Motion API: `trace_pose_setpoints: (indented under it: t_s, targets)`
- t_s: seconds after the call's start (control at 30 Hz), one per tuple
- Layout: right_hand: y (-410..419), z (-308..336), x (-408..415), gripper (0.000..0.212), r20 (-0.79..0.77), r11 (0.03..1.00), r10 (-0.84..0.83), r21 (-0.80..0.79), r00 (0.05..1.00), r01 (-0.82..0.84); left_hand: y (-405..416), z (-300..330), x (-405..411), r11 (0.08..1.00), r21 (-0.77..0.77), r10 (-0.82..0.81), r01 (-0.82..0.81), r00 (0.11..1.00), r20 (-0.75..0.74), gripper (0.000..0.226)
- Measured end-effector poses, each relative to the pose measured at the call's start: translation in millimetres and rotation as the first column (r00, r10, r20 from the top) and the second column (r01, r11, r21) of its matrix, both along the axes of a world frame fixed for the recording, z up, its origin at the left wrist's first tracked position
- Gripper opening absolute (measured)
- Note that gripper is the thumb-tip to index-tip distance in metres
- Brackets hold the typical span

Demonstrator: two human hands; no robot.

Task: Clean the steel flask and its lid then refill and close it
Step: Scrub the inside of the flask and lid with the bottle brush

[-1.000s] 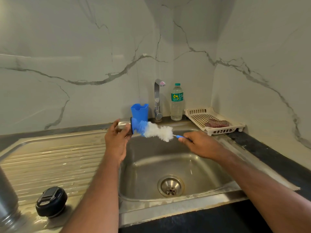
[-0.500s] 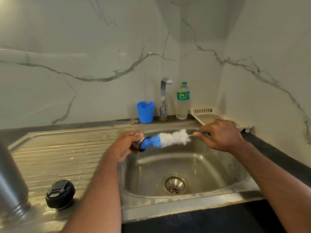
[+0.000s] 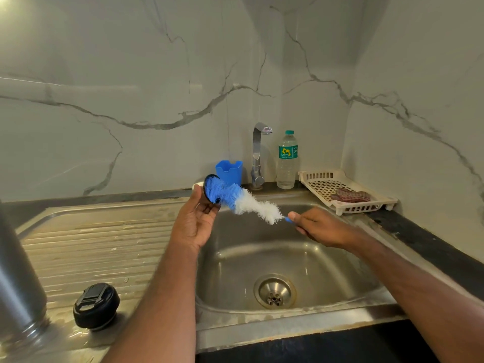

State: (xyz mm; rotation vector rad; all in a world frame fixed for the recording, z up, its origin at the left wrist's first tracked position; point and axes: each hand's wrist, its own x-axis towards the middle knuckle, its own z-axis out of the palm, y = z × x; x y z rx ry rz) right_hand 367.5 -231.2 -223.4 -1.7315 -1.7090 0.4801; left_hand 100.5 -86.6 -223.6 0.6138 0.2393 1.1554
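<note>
Since the earlier frame both hands have shifted: the left hand (image 3: 195, 224) has lifted its small round steel lid piece (image 3: 208, 189) up toward the blue cup (image 3: 229, 172), and the right hand (image 3: 317, 227) has dropped lower, so the bottle brush (image 3: 245, 201) now slopes down from 10 o'clock to 4 o'clock. Left fingers are curled round the lid piece, gripping it with its open side facing right. Blue bristles at the brush tip press into that opening; white bristles trail behind. Right fingers are clamped on the thin blue brush handle. All of this is held above the steel sink (image 3: 314, 260), at 12 o'clock from its drain (image 3: 274, 291). At 8 o'clock, on the ribbed draining surface (image 3: 99, 247), a black flask lid (image 3: 96, 305) sits flat, and the steel flask (image 3: 18, 279) stands just beside it at the left edge. Behind the sink stand a tap (image 3: 258, 155), a plastic water bottle (image 3: 287, 159) and a cream tray (image 3: 345, 191) holding a scrub pad (image 3: 351, 195).
</note>
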Motion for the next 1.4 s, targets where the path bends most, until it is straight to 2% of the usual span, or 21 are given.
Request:
trace_pose_setpoints:
  t_s: [0.03, 0.1, 0.13, 0.2, 0.23, 0.3, 0.37, 0.4, 0.47, 0.5, 0.57, 0.63, 0.7, 0.8, 0.9, 0.93, 1.03, 1.13, 1.23, 1.3, 1.4]
  targets:
    - [0, -1, -3, 0.06, 0.018, 1.0, 0.0, 0.027, 1.0, 0.0, -1, 0, 0, 0.999, -0.04, 0.018, -0.018, 1.0, 0.014, 0.033]
    - [1, -2, -6, 0.057, 0.223, 0.986, -0.09, 0.157, 0.971, 0.055, 1, -1, -1, 0.995, -0.095, 0.039, -0.037, 0.999, 0.022, 0.025]
    - [0, 0, -6, 0.053, 0.369, 0.961, -0.198, 0.254, 0.908, 0.107, 2, -1, -2, 0.992, -0.117, 0.044, -0.042, 0.999, 0.011, 0.026]
    - [-3, 7, -2, 0.048, 0.566, 0.859, -0.433, 0.495, 0.701, 0.131, 5, -2, -3, 0.988, -0.138, 0.053, -0.062, 0.996, -0.066, 0.027]
    - [-4, 10, 2, 0.049, 0.606, 0.802, -0.507, 0.592, 0.613, 0.079, 6, -3, -3, 0.989, -0.125, 0.057, -0.076, 0.987, -0.151, 0.025]
    - [-7, 13, 8, 0.045, 0.635, 0.715, -0.582, 0.697, 0.507, -0.053, 8, -7, -1, 0.992, -0.028, 0.102, -0.123, 0.911, -0.401, 0.022]
    - [-7, 13, 7, 0.038, 0.662, 0.701, -0.602, 0.706, 0.447, -0.101, 8, -10, 4, 0.979, 0.106, 0.203, -0.173, 0.788, -0.581, 0.023]
    - [-6, 13, 5, 0.037, 0.67, 0.712, -0.605, 0.697, 0.43, -0.084, 7, -10, 5, 0.968, 0.158, 0.251, -0.195, 0.748, -0.614, 0.026]
    - [-5, 11, 0, 0.039, 0.669, 0.756, -0.59, 0.655, 0.451, 0.018, 7, -8, 5, 0.95, 0.223, 0.313, -0.221, 0.725, -0.613, 0.037]
    - [-5, 10, 0, 0.041, 0.664, 0.794, -0.556, 0.603, 0.499, 0.082, 7, -7, 4, 0.947, 0.236, 0.317, -0.217, 0.743, -0.59, 0.039]
    - [-5, 7, 8, 0.046, 0.607, 0.897, -0.404, 0.409, 0.684, 0.167, 6, -4, 3, 0.964, 0.195, 0.253, -0.179, 0.841, -0.479, 0.035]
    - [-7, 5, 15, 0.055, 0.452, 0.966, -0.232, 0.208, 0.861, 0.152, 5, -3, 3, 0.986, 0.112, 0.152, -0.122, 0.933, -0.327, 0.026]
    - [-9, 4, 19, 0.055, 0.301, 0.98, -0.157, 0.167, 0.941, 0.111, 6, -2, 3, 0.993, 0.046, 0.115, -0.108, 0.973, -0.199, 0.028]
    - [-10, 3, 24, 0.053, 0.196, 0.988, -0.107, 0.135, 0.975, 0.082, 5, 0, 3, 0.982, -0.043, 0.173, -0.182, 0.973, -0.151, 0.054]
    - [-10, 1, 35, 0.048, 0.178, 0.994, -0.083, 0.086, 0.981, 0.068, 8, -4, 2, 0.957, -0.113, 0.243, -0.267, 0.951, -0.19, 0.025]
    - [-11, 2, 38, 0.046, 0.17, 0.994, -0.079, 0.084, 0.982, 0.066, 11, -5, 0, 0.945, -0.138, 0.269, -0.296, 0.946, -0.184, 0.025]
    - [-18, 5, 47, 0.041, 0.1, 0.986, -0.115, 0.133, 0.988, 0.101, 19, -10, -6, 0.947, -0.122, 0.266, -0.296, 0.94, -0.213, 0.048]
    - [-18, 5, 46, 0.029, 0.031, 0.973, -0.145, 0.188, 0.989, 0.136, 13, -11, 1, 0.962, 0.036, 0.258, -0.272, 0.853, -0.454, 0.043]
    - [-10, 2, 34, 0.023, 0.086, 0.979, -0.102, 0.184, 0.991, 0.085, 6, -16, 14, 0.885, 0.397, 0.46, -0.242, 0.581, -0.672, 0.061]
    - [-5, -1, 25, 0.026, 0.138, 0.98, -0.102, 0.183, 0.985, 0.076, 2, -19, 21, 0.823, 0.549, 0.546, -0.144, 0.462, -0.699, 0.062]
    - [-3, -3, 25, 0.035, 0.175, 0.976, -0.13, 0.196, 0.976, 0.095, 1, -16, 22, 0.79, 0.589, 0.597, -0.171, 0.438, -0.673, 0.051]
